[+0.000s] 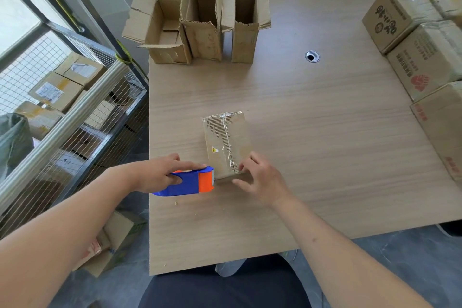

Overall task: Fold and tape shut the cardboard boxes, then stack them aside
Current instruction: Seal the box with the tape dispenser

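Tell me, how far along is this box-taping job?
Done: several taped brown cardboard boxes sit stacked at the table's right edge. In hand: the left hand holds the blue-and-orange tape dispenser against the near end of a small flat cardboard box, which the right hand steadies. Left: three open cardboard boxes at the far side remain unfolded and untaped.

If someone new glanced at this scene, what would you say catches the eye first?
The bright blue-and-orange tape dispenser stands out, gripped by the left hand at the near end of a small taped brown cardboard box mid-table, which the right hand steadies. Behind, three open-flapped cardboard boxes stand at the far left of the light wooden table; sealed printed cartons line its right edge.
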`<state>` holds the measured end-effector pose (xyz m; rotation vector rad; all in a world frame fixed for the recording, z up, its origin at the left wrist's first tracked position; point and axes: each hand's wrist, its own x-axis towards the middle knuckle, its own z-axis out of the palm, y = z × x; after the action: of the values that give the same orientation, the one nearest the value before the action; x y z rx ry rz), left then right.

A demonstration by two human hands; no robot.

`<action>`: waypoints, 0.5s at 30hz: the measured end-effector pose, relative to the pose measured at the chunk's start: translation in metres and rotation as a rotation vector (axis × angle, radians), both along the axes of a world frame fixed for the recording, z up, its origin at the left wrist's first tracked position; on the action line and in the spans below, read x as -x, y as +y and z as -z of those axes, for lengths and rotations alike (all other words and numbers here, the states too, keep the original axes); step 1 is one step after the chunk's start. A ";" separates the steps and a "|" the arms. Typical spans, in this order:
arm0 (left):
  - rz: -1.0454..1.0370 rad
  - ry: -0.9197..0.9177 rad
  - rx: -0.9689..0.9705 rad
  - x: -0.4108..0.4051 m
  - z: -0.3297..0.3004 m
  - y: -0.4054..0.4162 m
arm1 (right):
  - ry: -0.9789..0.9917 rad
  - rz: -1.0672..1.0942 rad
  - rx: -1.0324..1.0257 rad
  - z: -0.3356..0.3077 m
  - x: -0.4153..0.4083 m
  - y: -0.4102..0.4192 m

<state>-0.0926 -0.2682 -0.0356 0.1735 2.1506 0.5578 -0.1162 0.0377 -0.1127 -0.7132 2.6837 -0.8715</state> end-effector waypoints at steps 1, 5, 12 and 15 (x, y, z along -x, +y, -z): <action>-0.004 -0.001 -0.003 0.000 0.000 0.000 | 0.009 0.003 -0.033 0.004 0.003 -0.004; -0.037 -0.001 -0.027 0.000 0.004 0.001 | 0.034 0.033 -0.032 0.018 0.008 -0.005; -0.094 0.008 -0.085 -0.007 0.011 0.006 | 0.075 0.031 -0.077 0.007 0.008 -0.004; -0.110 0.022 -0.130 -0.009 0.016 0.015 | 0.069 0.108 -0.034 0.005 0.006 -0.013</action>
<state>-0.0835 -0.2528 -0.0511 0.1331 2.1551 0.7638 -0.1221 0.0251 -0.1177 -0.6062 2.8143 -0.8387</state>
